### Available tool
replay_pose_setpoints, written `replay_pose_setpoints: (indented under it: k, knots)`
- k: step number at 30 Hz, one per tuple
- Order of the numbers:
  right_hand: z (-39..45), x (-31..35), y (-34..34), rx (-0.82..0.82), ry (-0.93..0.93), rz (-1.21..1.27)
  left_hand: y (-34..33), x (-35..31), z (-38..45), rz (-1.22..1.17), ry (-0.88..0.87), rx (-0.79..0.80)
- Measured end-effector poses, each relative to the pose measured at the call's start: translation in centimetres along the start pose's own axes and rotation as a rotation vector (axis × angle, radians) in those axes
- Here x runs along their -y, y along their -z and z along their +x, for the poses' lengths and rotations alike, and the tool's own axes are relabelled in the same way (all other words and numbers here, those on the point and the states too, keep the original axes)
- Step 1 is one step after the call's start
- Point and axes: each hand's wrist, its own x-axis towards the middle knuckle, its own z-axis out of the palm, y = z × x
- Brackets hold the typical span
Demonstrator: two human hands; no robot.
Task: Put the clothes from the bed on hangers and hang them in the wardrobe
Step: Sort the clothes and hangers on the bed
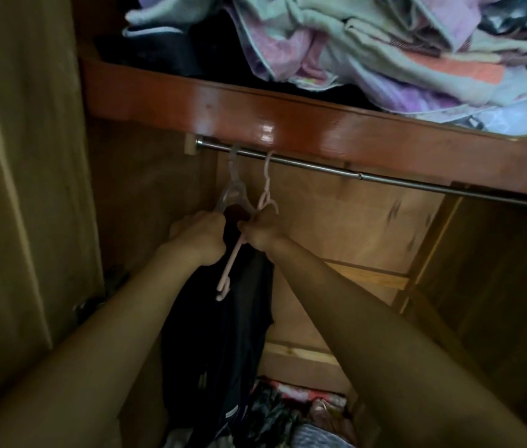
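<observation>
Inside the wardrobe a metal rail (pixel 385 181) runs under a red-brown shelf edge. Two hangers hook over its left part: a pale translucent hanger (pixel 232 185) and a pink hanger (pixel 267 189). A dark garment (pixel 223 344) hangs down from them between my arms. My left hand (pixel 199 236) grips the dark cloth just below the pale hanger. My right hand (pixel 260 231) pinches the pink hanger at its neck, and the hanger's pink arm slants down over the cloth. Which hanger carries the garment is hard to tell.
The shelf (pixel 288 124) above holds a heap of folded and crumpled fabrics (pixel 368 53). More clothes (pixel 288 415) lie on the wardrobe floor. The wardrobe door (pixel 13 189) stands at the left. To the right of the hangers the rail is bare.
</observation>
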Motion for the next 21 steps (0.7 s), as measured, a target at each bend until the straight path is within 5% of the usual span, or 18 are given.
replay_pose_setpoints:
  k: [14, 21]
  knots:
    - [-2.6, -0.7, 6.0, -0.167, -0.025, 0.020, -0.2, -3.1, -0.8, -0.068, 0.002, -0.034]
    - [-4.7, -3.3, 11.0, -0.172, -0.051, -0.259, -0.9, -6.4, -0.7, -0.082, -0.105, -0.045]
